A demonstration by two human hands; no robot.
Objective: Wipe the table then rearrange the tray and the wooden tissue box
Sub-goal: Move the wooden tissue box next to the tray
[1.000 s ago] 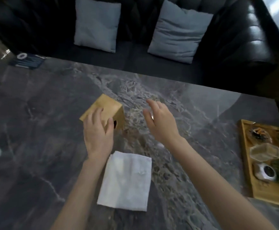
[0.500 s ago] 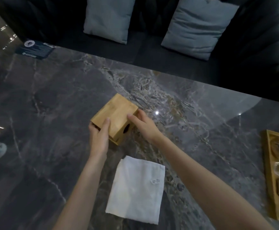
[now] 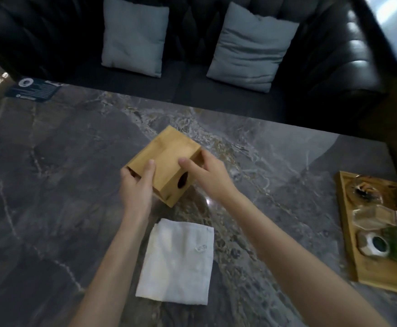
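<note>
The wooden tissue box (image 3: 169, 156) is in the middle of the dark marble table (image 3: 51, 173), tilted with its round hole facing me. My left hand (image 3: 137, 185) grips its left side, fingers over the top. My right hand (image 3: 207, 175) holds the right side, thumb on the top. Whether the box rests on the table or is lifted, I cannot tell. A folded white cloth (image 3: 178, 263) lies flat on the table just in front of the box, between my forearms. The wooden tray (image 3: 348, 232) sits at the right edge of the table.
The tray carries a glass dish, a clear container, a white hexagonal holder and a white-and-green card. A dark card (image 3: 33, 88) lies at the table's far left corner. A black leather sofa (image 3: 334, 74) with two grey cushions runs along the far side.
My right hand came in from open air and closed on the box's right side. The left hand shifted its grip to the left side. The box has turned and tilted between both hands.
</note>
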